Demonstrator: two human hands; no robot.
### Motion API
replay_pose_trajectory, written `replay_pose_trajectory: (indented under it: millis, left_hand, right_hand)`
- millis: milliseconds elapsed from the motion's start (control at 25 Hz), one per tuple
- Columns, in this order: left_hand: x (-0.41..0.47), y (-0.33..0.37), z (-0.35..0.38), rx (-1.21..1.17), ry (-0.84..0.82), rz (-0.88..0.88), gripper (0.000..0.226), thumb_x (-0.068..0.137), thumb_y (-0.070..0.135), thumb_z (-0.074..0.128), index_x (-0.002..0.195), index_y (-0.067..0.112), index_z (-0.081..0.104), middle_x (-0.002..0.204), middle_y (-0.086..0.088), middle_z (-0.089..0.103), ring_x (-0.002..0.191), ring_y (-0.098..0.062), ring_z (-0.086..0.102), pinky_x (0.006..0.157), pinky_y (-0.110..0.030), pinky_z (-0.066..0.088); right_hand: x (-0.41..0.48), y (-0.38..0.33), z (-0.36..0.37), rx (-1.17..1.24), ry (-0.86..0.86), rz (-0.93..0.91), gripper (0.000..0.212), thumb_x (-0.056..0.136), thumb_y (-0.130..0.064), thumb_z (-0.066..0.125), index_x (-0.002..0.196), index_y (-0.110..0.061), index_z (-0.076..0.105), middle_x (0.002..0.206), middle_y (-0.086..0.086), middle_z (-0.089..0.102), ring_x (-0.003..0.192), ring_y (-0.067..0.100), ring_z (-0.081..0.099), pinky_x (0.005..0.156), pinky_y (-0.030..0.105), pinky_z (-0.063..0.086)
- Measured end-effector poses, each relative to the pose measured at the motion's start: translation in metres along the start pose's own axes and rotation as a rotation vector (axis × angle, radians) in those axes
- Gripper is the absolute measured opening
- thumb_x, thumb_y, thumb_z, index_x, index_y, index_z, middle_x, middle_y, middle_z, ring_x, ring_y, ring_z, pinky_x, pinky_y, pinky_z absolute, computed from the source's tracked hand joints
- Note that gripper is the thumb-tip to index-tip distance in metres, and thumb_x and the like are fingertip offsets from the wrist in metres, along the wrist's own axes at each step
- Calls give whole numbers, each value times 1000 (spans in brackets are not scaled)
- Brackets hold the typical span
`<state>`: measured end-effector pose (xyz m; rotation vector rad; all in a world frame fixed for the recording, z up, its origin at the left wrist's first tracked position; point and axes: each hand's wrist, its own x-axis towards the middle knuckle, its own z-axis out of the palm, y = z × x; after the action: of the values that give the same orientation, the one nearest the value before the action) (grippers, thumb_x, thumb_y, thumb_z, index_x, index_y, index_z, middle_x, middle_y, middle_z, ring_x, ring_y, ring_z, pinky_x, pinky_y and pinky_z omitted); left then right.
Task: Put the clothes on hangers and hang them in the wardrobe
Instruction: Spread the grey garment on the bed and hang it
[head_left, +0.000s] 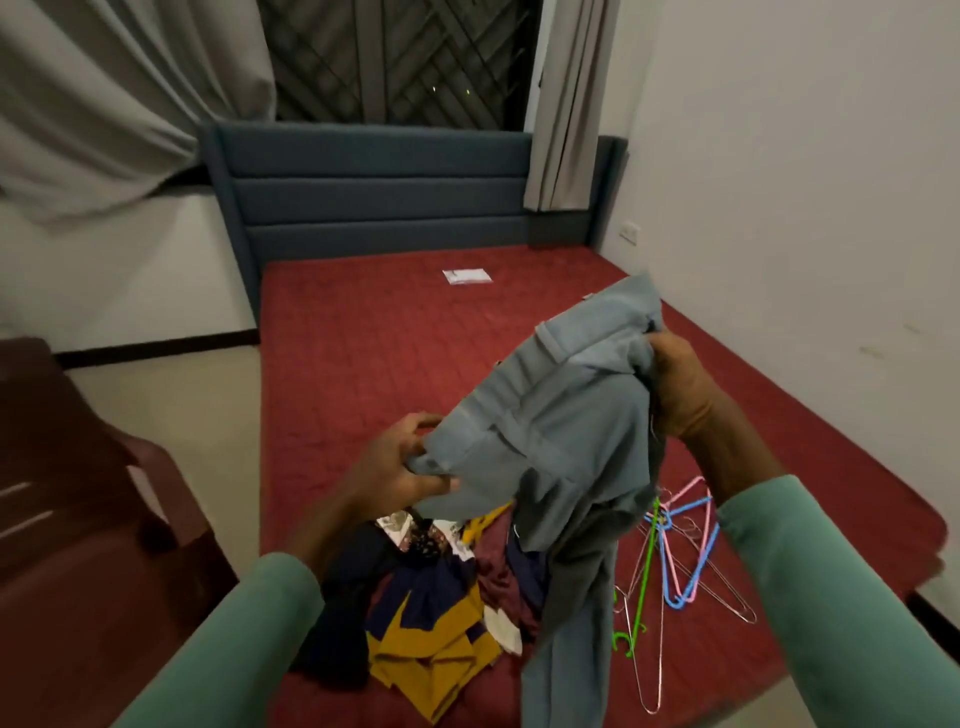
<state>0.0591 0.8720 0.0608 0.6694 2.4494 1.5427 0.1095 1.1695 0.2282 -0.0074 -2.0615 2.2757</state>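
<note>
left hand (400, 462) + right hand (675, 384) | grip grey trousers (550, 431) between them

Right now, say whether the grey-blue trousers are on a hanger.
Off: left hand and right hand grip the trousers; hangers lie on the mattress.

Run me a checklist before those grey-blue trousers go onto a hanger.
1. Trousers gripped by left hand and right hand: ok.
2. Trousers smoothed out: not ok, bunched, legs dangling over the clothes pile.
3. Hangers close by on the mattress: ok.
4. One hanger separated: not ok, they overlap in a heap.
5. A hand free: not ok.
6. Wardrobe open: cannot tell, out of view.
</note>
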Motion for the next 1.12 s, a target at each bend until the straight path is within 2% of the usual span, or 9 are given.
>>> replay_pose_trajectory:
  millis: [80, 160, 280, 480, 640, 760, 880, 1000, 1120]
  left_hand:
    - [-15, 14, -46, -42, 42, -6, 53, 60, 47, 89, 99, 13, 80, 112, -1, 72, 101, -13, 70, 83, -35, 58]
    - [-36, 33, -91, 24, 88, -21, 44, 61, 44, 90, 84, 9, 77, 90, -10, 73, 83, -17, 67, 73, -37, 55]
    - [-59, 61, -137, 378, -72, -84, 18, 76, 36, 91, 83, 24, 80, 83, 5, 77, 77, -10, 71, 74, -40, 57]
    - [-89, 78, -140, 607, -326, -100, 16, 81, 41, 86, 90, 33, 75, 86, 19, 71, 80, -1, 67, 74, -27, 56]
    - [-116, 37, -93, 232, -331, -249, 18, 89, 14, 79, 106, 17, 76, 108, 0, 76, 102, -17, 71, 88, -35, 59]
    - [-146, 16, -44, -57, -316, -350, 9, 90, 8, 79, 94, 16, 81, 103, -6, 79, 98, -24, 74, 80, -31, 58]
    - [-160, 24, -36, 29, -194, -229, 16, 87, 27, 83, 102, 20, 80, 107, -2, 79, 102, -20, 75, 89, -40, 60]
    - [-166, 79, -72, 290, 128, -123, 50, 71, 77, 74, 93, 32, 77, 92, 13, 76, 85, -9, 72, 77, -35, 60]
    - [-166, 174, -102, 574, 374, 52, 37, 78, 78, 62, 77, 41, 69, 78, 15, 67, 70, -8, 65, 62, -25, 48]
  right_hand:
    - [6, -12, 9, -118, 43, -109, 23, 82, -8, 50, 80, -8, 73, 82, 9, 72, 76, 21, 69, 71, 31, 58]
    - [8, -22, 17, -257, 96, -134, 15, 82, -6, 52, 85, 0, 66, 76, 11, 63, 70, 26, 57, 64, 32, 48]
    - [9, -23, 22, -211, 137, -70, 24, 84, 10, 46, 93, 6, 69, 75, 9, 67, 73, 28, 60, 61, 34, 54]
    - [-11, -11, 59, 123, 272, 207, 24, 100, -16, 52, 88, -2, 68, 82, 10, 70, 73, 23, 68, 60, 32, 57]
    - [-20, -15, 64, 48, 30, 93, 24, 87, -23, 51, 84, -3, 64, 70, 8, 62, 65, 19, 59, 52, 22, 53]
    - [-17, -23, 57, -488, -264, -88, 27, 85, -32, 67, 83, -5, 67, 75, 9, 61, 68, 15, 59, 60, 27, 51]
    - [-11, -20, 46, -928, -182, -423, 22, 94, -38, 72, 79, -21, 69, 73, -6, 66, 65, 1, 60, 62, 28, 49]
    - [-6, -29, 23, -726, 4, -534, 26, 98, -38, 64, 94, -14, 71, 87, 4, 71, 82, 21, 68, 74, 45, 56]
    - [-7, -55, -7, -461, 69, -495, 29, 104, -34, 58, 101, -8, 70, 95, 10, 72, 91, 31, 69, 82, 53, 59]
